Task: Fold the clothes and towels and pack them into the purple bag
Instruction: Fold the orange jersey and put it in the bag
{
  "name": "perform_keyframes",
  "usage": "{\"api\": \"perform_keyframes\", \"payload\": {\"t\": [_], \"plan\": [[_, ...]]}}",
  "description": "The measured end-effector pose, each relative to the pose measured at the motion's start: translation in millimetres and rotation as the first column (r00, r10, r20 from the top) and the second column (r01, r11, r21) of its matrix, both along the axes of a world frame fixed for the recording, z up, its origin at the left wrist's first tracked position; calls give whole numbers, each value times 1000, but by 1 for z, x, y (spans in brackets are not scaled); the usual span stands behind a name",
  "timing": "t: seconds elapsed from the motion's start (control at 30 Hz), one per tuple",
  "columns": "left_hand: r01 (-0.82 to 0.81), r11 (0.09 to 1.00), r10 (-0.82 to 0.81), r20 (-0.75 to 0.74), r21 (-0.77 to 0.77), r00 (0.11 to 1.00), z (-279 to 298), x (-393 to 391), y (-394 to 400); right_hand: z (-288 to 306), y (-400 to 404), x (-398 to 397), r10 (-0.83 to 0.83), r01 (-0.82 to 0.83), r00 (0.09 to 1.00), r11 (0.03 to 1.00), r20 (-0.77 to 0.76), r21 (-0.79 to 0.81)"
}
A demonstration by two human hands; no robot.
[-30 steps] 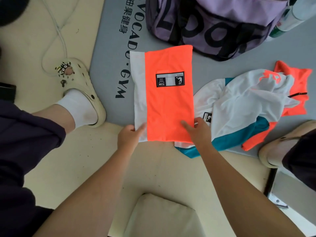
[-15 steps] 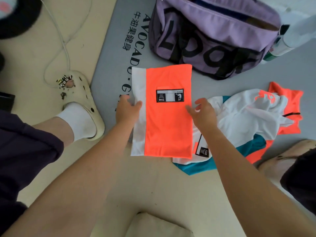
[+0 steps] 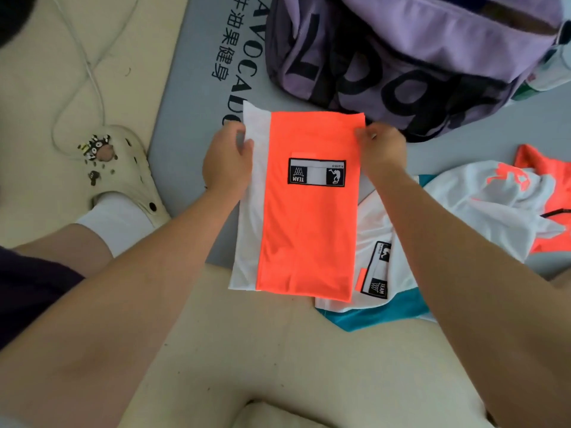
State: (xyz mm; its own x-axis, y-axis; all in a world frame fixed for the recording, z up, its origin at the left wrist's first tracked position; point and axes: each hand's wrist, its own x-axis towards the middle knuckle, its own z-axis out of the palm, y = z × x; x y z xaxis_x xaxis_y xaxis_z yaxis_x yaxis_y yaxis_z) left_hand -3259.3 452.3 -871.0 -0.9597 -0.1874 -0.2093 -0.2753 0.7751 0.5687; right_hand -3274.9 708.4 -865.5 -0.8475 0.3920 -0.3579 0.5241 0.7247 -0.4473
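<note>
A folded orange and white garment with a black TEAM patch lies flat on the floor in front of me. My left hand pinches its white left edge near the far corner. My right hand grips its orange right edge near the other far corner. The purple bag with black lettering stands just beyond the garment, its top open. An unfolded white, teal and orange garment lies crumpled to the right, partly under the folded one.
A grey gym mat with printed lettering lies under the bag and clothes on a beige floor. My left foot in a cream clog rests at the left by a white cable. A pale cushion edge shows at the bottom.
Both hands have slid up the folded garment's sides from its near edge to its far corners. The view has moved closer to the bag.
</note>
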Motion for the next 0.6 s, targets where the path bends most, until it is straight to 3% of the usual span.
{"api": "perform_keyframes", "payload": {"t": [0.07,0.1,0.2,0.27,0.33,0.43,0.5,0.6], "plan": [[111,981,-135,-153,-158,979,3,16,12,2,-8,14,21,-8,990,995,-138,97],[212,949,-258,-191,-232,947,2,25,19,4,-16,24,124,-81,970,976,-209,201],[524,784,-584,-110,-333,804,-10,60,34,-3,-44,58,506,-369,809,834,-301,409],[602,717,-654,-41,-352,756,-23,76,31,-18,-53,79,680,-544,692,713,-243,443],[614,699,-651,31,-368,759,-34,85,18,-34,-45,92,739,-634,658,648,-147,421],[580,711,-596,96,-398,797,-44,87,-4,-42,-32,91,732,-650,672,656,-113,383],[504,774,-495,131,-382,859,-44,87,-11,-38,-34,87,702,-623,700,689,-128,370],[297,900,-272,122,-320,954,-35,90,-9,-26,-38,87,541,-461,817,821,-200,338]]}}
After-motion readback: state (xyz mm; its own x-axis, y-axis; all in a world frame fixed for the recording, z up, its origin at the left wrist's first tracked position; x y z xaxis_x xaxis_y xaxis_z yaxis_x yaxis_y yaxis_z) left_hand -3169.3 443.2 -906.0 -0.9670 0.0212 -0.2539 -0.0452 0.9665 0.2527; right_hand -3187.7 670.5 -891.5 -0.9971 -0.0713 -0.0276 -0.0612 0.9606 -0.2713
